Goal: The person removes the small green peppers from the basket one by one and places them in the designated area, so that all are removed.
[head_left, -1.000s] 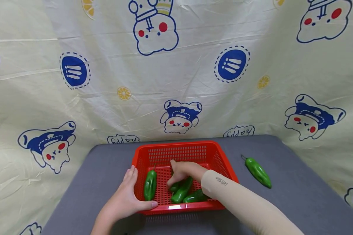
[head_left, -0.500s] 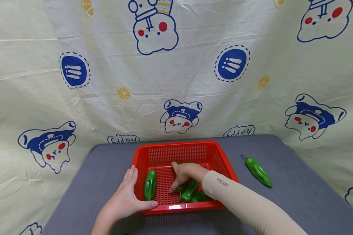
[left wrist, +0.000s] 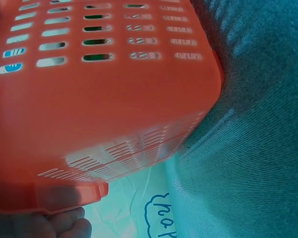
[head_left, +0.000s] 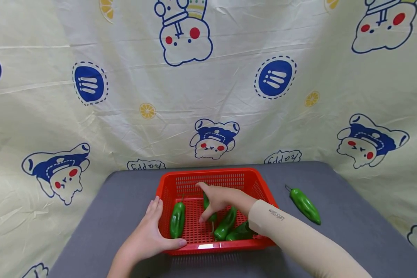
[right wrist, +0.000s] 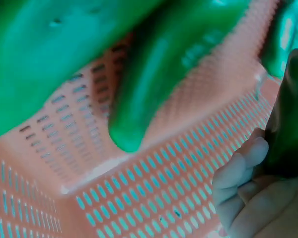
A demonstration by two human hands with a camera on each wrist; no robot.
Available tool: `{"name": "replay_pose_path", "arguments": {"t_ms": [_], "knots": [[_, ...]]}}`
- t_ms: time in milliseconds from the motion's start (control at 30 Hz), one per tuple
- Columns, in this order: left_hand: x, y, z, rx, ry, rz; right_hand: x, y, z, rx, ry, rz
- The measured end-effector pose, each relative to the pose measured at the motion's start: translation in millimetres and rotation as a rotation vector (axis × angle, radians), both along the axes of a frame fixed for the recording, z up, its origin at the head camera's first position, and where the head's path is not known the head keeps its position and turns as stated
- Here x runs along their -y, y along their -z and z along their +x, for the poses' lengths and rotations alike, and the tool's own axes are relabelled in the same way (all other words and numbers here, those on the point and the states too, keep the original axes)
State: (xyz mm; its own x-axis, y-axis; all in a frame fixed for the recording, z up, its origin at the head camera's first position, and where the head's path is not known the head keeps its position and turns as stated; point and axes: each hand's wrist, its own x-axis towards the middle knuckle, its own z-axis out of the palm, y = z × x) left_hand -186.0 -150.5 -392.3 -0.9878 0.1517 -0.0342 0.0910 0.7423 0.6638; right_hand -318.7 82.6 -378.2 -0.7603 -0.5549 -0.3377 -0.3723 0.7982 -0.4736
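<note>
A red plastic basket point(head_left: 212, 172) stands on a grey table. My left hand point(head_left: 149, 235) grips its near left corner, thumb over the front rim; the left wrist view shows the basket wall point(left wrist: 114, 99) close up. My right hand point(head_left: 219, 197) is inside the basket and holds a dark green pepper point(head_left: 207, 204), fingers curled round it as the right wrist view shows point(right wrist: 290, 119). Three more green peppers lie on the basket floor: one at the left point(head_left: 177, 219), one in the middle point(head_left: 226, 223), one at the front right point(head_left: 241, 231).
Another green pepper point(head_left: 305, 205) lies on the grey table point(head_left: 333, 239) to the right of the basket. A cream printed cloth point(head_left: 208, 96) hangs behind and around the table. Bare table shows left, right and in front of the basket.
My right hand has risen and drawn back toward the basket's far wall with a pepper in its fingers. The peppers below it shifted a little. The left hand kept its hold.
</note>
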Motion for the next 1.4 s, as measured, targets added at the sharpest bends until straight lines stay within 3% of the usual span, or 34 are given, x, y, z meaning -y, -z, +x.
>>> {"name": "replay_pose_path", "arguments": {"t_ms": [133,367,567,833,1033,1400], "knots": [[0.2,0.2,-0.1,-0.001,0.000,0.005,-15.2,-21.3,-1.5,0.033,-0.020,-0.105],[0.3,0.6,-1.7,0.012,0.007,0.018,-46.4,-48.4,11.9,-0.033,-0.031,-0.183],[2.1,-0.5,-1.9,0.022,0.009,0.022,-71.6,-57.5,26.2,-0.024,-0.028,-0.271],[3.0,-0.1,-2.8,0.020,0.017,0.027,-130.4,-62.3,26.1,-0.013,0.065,-0.379],[4.3,-1.2,-3.3,0.014,0.020,0.018,-182.6,-52.1,31.0,-0.010,0.142,-0.378],[5.4,-1.8,-1.7,0.016,0.021,0.045,-242.0,-8.2,35.0,0.031,0.247,-0.355]]}}
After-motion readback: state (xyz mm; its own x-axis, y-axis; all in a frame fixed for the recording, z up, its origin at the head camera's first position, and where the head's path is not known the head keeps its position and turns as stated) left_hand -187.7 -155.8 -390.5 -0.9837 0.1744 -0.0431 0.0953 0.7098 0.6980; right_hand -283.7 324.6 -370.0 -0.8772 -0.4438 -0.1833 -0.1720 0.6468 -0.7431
